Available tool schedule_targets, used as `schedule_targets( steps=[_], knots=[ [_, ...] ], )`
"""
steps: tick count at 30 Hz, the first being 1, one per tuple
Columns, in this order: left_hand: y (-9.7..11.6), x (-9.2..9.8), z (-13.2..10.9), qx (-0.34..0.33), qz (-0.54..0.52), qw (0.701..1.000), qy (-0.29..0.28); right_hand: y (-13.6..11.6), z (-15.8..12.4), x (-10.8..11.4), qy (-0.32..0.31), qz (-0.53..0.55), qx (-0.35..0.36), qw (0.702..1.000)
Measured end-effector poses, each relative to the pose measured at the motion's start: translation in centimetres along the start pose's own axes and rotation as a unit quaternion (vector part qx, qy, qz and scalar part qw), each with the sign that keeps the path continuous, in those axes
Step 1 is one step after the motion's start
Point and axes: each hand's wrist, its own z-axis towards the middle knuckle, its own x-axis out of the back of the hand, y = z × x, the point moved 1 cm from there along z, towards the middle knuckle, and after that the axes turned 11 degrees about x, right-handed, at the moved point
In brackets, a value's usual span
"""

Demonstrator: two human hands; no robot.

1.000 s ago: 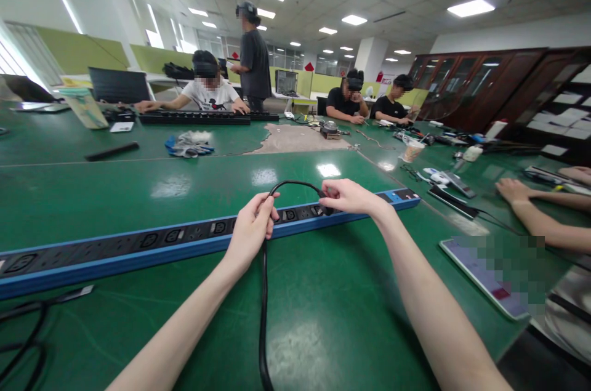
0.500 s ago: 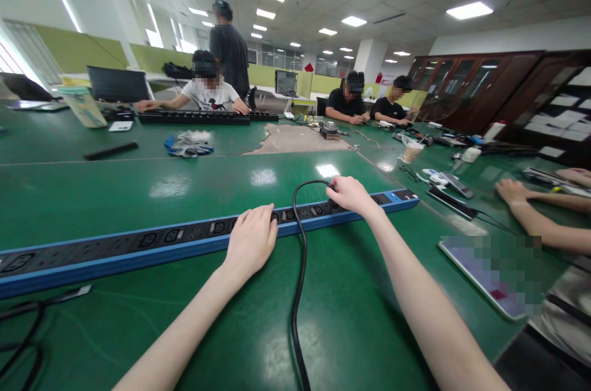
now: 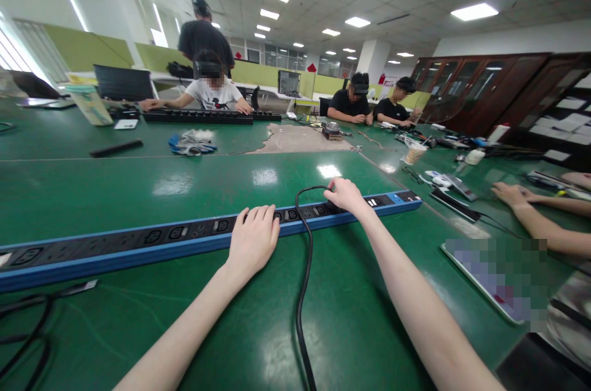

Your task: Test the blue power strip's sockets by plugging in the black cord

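A long blue-and-black power strip with a row of sockets lies across the green table. My left hand rests over its middle, fingers curled across the top and holding it; the thumb side is partly hidden. Farther right, my right hand is closed around the plug of a black power cord, down at the strip's sockets. Fingers hide most of the plug, so how deep it sits cannot be told. From the plug the cord loops left over the strip and runs down toward me.
Another black cable lies coiled at lower left. A tablet-like device, partly blurred out, lies right, near a co-worker's arm. Gloves, a dark bar and a drink cup stand farther back. Several people sit or stand beyond.
Both hands keep their places on the strip and the plug, with the right hand shifting only slightly. The view has moved a little. The standing person in the background has moved left.
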Motion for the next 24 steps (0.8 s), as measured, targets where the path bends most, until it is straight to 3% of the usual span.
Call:
schedule_targets(
  steps=[9, 13, 18, 24],
  knots=[
    [-0.5, 0.3, -0.1, -0.014, -0.004, 0.999, -0.036, 0.0, -0.4, 0.0, -0.007, 0.008, 0.004, 1.0],
    [-0.3, 0.3, -0.1, -0.017, 0.01, 0.999, -0.034, 0.5, -1.4, 1.5, -0.032, 0.009, 0.014, 0.999],
    [-0.3, 0.3, -0.1, -0.021, 0.015, 0.999, -0.03, -0.1, -2.6, 3.1, -0.081, -0.083, 0.042, 0.992],
    [-0.2, 0.4, -0.3, -0.022, 0.024, 0.999, -0.027, -1.2, -2.4, 2.5, -0.083, -0.086, 0.029, 0.992]
  ],
)
